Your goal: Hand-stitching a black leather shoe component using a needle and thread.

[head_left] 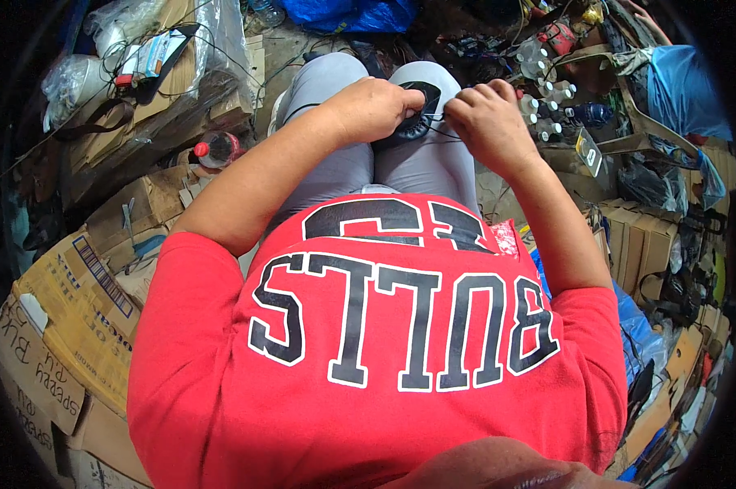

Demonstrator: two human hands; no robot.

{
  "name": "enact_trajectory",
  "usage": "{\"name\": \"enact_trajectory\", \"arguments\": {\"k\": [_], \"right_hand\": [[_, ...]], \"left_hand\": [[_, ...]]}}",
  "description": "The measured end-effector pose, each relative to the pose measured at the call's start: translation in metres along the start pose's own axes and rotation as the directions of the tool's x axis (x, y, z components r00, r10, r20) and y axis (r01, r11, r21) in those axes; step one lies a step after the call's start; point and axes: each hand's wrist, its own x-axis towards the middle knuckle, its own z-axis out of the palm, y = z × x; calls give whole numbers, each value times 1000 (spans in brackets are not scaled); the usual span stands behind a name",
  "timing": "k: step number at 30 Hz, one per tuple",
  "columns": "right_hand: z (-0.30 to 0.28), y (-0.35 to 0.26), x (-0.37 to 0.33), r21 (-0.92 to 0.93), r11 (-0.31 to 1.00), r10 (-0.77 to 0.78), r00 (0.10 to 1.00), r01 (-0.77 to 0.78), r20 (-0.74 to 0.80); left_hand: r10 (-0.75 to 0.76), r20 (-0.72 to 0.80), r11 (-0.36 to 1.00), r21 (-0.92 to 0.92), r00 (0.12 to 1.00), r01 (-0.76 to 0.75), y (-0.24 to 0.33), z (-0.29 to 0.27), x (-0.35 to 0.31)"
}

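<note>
On my lap, over the grey trouser legs [323, 183], rests a black rounded item [418, 126] with a ridged edge; it resembles a shoe or its sole, but the kind is not clear. My left hand [374, 110] is closed on its left side, thumb toward its top. Just to the right, my right hand [492, 122] is raised with its fingers curled together near a thin dark thread [443, 130] by the item. What the right fingertips hold is hidden or too small to make out.
A red-capped bottle [219, 150] lies at left by cardboard boxes [83, 301]. Several small white-capped bottles [547, 106] stand right of my knees. A blue plastic sheet [352, 12] lies ahead. At far right, another person's hand [647, 20] shows beside a blue cloth [686, 90].
</note>
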Motion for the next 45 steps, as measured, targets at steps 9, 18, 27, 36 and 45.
{"name": "enact_trajectory", "arguments": {"k": [9,18,27,36,45], "right_hand": [[22,20,-3,207,978,-42,998,33,39],[25,46,-4,985,-141,542,825,-97,158],[7,-34,24,944,-322,196,969,-79,148],[62,130,-186,478,526,719,668,-703,193],[73,182,-273,136,347,773,365,-928,518]], "left_hand": [[42,-3,985,165,999,-41,-29,-27,-39],[-251,-283,818,-573,926,47,-5,-116,-78],[109,131,284,-954,985,95,68,-49,-49],[-325,-635,822,176,700,541,-52,-227,-220],[-637,-662,498,38,395,867,-30,-201,-207]]}}
